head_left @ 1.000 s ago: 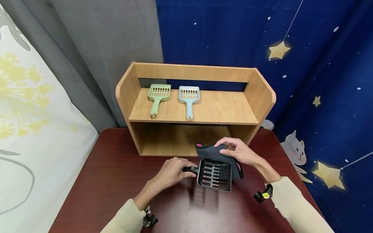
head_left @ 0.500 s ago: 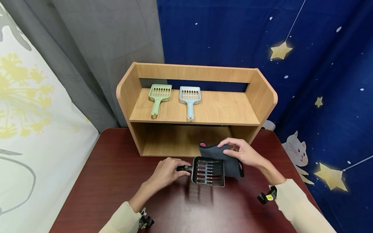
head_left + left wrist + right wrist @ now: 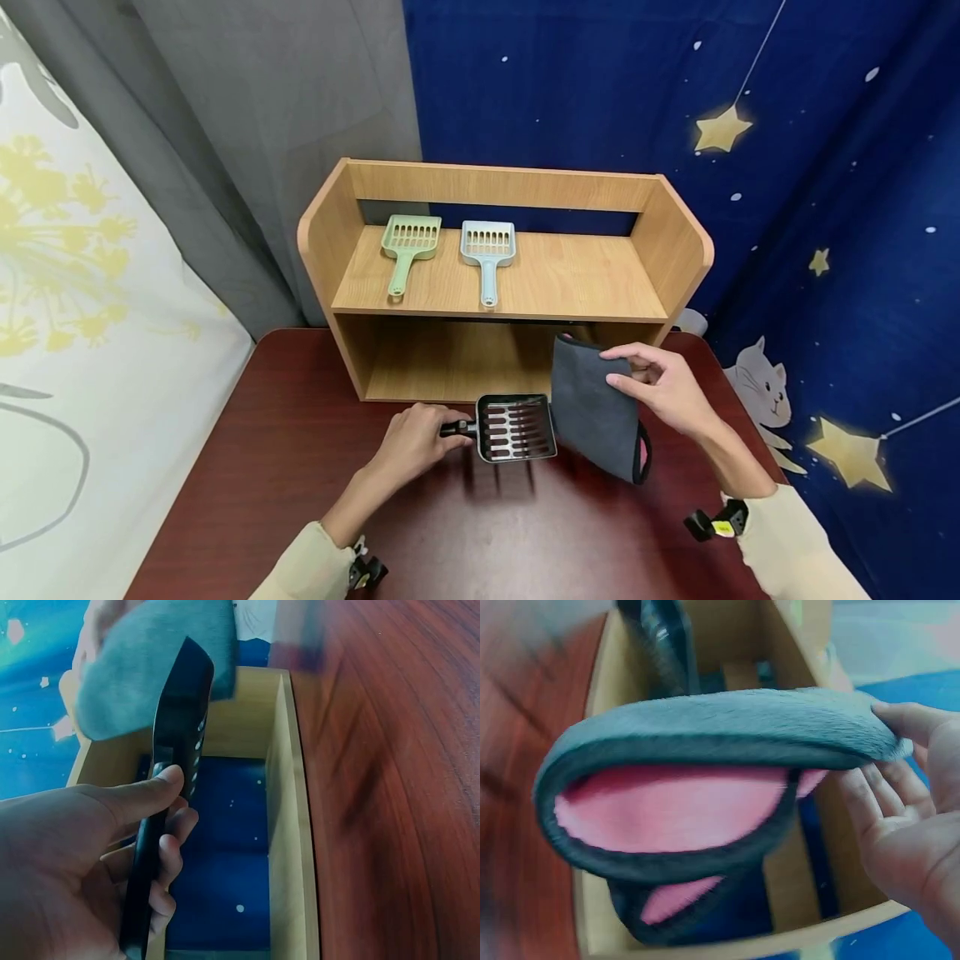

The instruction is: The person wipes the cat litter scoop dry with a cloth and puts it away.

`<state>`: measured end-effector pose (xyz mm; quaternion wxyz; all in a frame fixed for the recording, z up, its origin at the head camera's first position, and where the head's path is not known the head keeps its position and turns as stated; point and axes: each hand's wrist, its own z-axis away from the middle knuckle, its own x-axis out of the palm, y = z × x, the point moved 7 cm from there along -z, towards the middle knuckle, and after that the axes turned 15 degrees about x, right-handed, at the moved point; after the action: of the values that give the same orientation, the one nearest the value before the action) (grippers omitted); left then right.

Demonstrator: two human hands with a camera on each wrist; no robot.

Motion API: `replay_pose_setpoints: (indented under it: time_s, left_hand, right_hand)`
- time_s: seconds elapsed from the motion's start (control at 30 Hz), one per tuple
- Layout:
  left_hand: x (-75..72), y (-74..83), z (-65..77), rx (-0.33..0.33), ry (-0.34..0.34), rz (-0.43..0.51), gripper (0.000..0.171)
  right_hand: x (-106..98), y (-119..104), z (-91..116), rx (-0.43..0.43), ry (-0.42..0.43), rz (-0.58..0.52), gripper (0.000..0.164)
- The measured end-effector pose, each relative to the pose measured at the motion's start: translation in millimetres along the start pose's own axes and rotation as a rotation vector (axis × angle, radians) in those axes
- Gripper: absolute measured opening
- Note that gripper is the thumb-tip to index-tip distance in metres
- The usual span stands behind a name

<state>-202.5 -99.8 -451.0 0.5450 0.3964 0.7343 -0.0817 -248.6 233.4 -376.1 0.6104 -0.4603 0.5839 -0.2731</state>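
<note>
In the head view my left hand (image 3: pixel 416 437) grips the black handle of a black slotted litter scoop (image 3: pixel 538 425), held above the table with its head pointing right. The left wrist view shows the thumb and curled fingers round the scoop handle. To the right, my right hand (image 3: pixel 663 383) pinches the upper edge of a grey folded cloth (image 3: pixel 592 408) between thumb and fingers. Pink lining and black edging show on this cloth in the right wrist view. It hangs beside the scoop head; whether they touch I cannot tell.
A two-level wooden shelf (image 3: pixel 577 267) stands at the back of the dark red table (image 3: pixel 300 467). On its upper level lie a green litter scoop (image 3: pixel 402 265) and a light blue one (image 3: pixel 488 275). Curtains hang behind and at both sides.
The scoop has moved left with my left hand. My right hand has moved right with the cloth, which was behind the scoop head and now hangs to its right.
</note>
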Motion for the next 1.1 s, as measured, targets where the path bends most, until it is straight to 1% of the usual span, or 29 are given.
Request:
replay_pose_setpoints:
  time_s: [0.07,0.13,0.2,0.3,0.37,0.43,0.6,0.63,0.7,0.8,0.9,1.0,1.1]
  left_hand:
    - [2.6,-0.8,-0.4,-0.006,-0.003,-0.005,0.026]
    - [5.5,-0.8,-1.6,-0.013,-0.005,-0.002,0.027]
    - [8.0,0.6,-3.8,-0.019,-0.003,0.003,0.027]
    - [10.7,6.2,-9.1,-0.012,0.013,0.005,0.027]
    - [12.1,11.8,-13.0,0.005,0.029,-0.001,0.027]
    - [13.3,17.5,-17.0,0.017,0.043,-0.002,0.025]
    - [12.8,28.0,-25.8,0.014,0.074,0.003,0.02]
    - [12.7,29.2,-26.8,0.01,0.079,0.002,0.019]
    - [12.7,30.5,-27.9,-0.001,0.087,-0.003,0.017]
    - [14.8,30.7,-27.7,-0.021,0.085,0.001,0.015]
    - [17.2,30.2,-26.4,-0.034,0.078,-0.001,0.015]
    - [17.2,30.2,-25.4,-0.028,0.076,-0.017,0.016]
    - [15.3,29.7,-24.6,-0.018,0.082,-0.029,0.018]
  right_hand:
    - [-2,-9,3,-0.034,0.043,-0.031,0.031]
    - [1,-20,5,-0.062,0.065,-0.074,0.033]
    - [8,-29,6,-0.073,0.06,-0.128,0.034]
    - [27,-36,6,-0.059,0.012,-0.174,0.036]
    - [43,-36,5,-0.035,-0.031,-0.155,0.037]
    - [63,-33,2,0.003,-0.096,-0.132,0.038]
    - [108,-20,-4,0.103,-0.245,-0.006,0.04]
    - [114,-17,-5,0.113,-0.261,0.025,0.039]
    - [123,-15,-7,0.111,-0.267,0.089,0.037]
    - [130,-15,-8,0.096,-0.264,0.177,0.031]
    - [129,-12,-10,0.075,-0.251,0.294,0.026]
    - [120,-8,-12,0.071,-0.203,0.395,0.024]
    - [107,-4,-12,0.074,-0.141,0.425,0.024]
